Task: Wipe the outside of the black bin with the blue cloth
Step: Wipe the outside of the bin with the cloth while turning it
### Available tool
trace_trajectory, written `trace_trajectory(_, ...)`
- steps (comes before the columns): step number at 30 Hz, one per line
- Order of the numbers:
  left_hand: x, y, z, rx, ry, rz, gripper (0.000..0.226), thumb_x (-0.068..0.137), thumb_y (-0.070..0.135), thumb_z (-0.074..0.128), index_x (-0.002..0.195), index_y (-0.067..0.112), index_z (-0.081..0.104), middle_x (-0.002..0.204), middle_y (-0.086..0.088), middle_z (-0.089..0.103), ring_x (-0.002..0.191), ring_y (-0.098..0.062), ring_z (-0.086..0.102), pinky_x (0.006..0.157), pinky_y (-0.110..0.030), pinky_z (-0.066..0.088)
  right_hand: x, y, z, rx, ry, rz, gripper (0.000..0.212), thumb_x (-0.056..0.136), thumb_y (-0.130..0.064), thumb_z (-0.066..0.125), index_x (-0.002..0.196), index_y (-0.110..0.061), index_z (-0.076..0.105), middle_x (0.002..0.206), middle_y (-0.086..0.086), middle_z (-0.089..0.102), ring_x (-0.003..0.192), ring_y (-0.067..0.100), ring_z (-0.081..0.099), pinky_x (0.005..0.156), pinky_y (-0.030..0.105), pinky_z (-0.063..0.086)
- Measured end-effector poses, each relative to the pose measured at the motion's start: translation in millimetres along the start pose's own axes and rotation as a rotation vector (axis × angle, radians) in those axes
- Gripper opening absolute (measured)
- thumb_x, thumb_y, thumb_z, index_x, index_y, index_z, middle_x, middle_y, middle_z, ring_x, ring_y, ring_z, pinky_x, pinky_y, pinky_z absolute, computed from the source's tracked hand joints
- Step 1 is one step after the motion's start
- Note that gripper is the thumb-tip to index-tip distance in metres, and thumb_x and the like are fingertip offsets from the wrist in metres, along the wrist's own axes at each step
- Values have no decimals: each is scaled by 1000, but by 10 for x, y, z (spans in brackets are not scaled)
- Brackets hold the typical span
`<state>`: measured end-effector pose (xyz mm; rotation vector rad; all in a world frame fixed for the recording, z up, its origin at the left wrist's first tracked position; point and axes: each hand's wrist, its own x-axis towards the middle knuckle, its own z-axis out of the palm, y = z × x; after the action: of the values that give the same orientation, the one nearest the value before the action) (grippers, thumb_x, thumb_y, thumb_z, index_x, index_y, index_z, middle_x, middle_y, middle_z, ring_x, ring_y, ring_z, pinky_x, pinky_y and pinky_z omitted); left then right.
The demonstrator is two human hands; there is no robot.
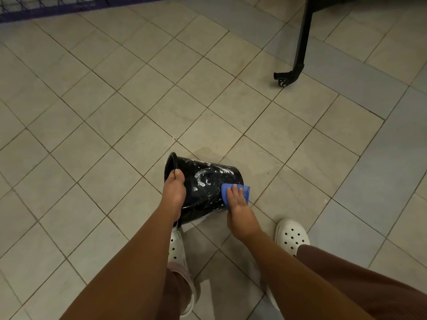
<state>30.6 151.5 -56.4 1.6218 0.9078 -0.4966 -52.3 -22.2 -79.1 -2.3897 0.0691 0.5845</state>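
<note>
Black bin [208, 181] is lying tipped on the floor tiles [138, 88], the left hand [174, 188] gripping its rim to steady it while the right hand [236, 204], fingers flat, is pressing the blue cloth [245, 190] against its smeared side.

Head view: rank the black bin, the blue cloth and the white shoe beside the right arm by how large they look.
1. black bin
2. white shoe, partly hidden by the leg
3. blue cloth, partly covered by the right hand, so its full size is unsure
</note>
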Motion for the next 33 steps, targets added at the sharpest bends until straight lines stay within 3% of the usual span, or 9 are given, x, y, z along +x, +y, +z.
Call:
trace_trajectory(7,-25,44,35,26,23,21,51,103,51,29,146,27,43,140,-11,54,126,-36,53,107,-58,43,85,26,-43,35,-2,174,72,87,11,40,148,-6,6,157,13,-3,144,27,-5,117,33,11)
trace_trajectory(11,-19,67,58,51,23,34,54,101,53,28,148,27,40,143,-11,51,128,-35,51,107,-58,43,-39,-58,29,28,-11,57,69,91,8,38,148,-5,1,156,13,-6,144,26,-7,116,37,17)
trace_trajectory(14,-57,89,71,18,28,7,54,101,53,30,147,29,41,141,-9,53,126,-35,53,106,-59,44,52,-36,-23,17,1,43,73,89,9,39,148,-8,0,157,9,-6,144,23,-9,117,36,13)
trace_trajectory(18,-118,106,97,33,18,26,61,93,59,31,146,31,43,140,-8,55,125,-33,55,106,-58,44,213,36,-121,49,-13,175,75,84,13,43,148,-6,8,156,13,1,144,28,-2,117,35,11)
trace_trajectory(21,-161,154,112,85,19,58,55,100,54,28,145,27,43,139,-9,54,126,-33,53,108,-57,42,144,29,-101,69,-18,243,76,85,14,41,148,-5,4,156,15,-3,144,28,-3,115,33,10)
trace_trajectory(26,-105,138,64,29,22,4,68,89,64,31,147,31,41,145,-9,51,128,-35,52,106,-58,44,53,-104,24,56,18,78,74,86,13,37,147,-4,0,156,14,-7,144,28,-7,118,36,9)
trace_trajectory(28,-139,175,64,7,30,-12,59,98,58,30,148,29,40,144,-8,51,129,-34,51,107,-58,42,144,-81,-35,16,11,40,75,87,11,39,148,-8,0,157,10,-8,144,25,-8,117,35,10)
trace_trajectory(33,-178,215,70,-14,40,9,53,106,49,28,151,22,36,145,-10,50,130,-32,49,110,-55,40,344,-44,-147,33,-24,141,70,83,11,47,145,-6,19,154,12,9,143,31,4,116,38,19)
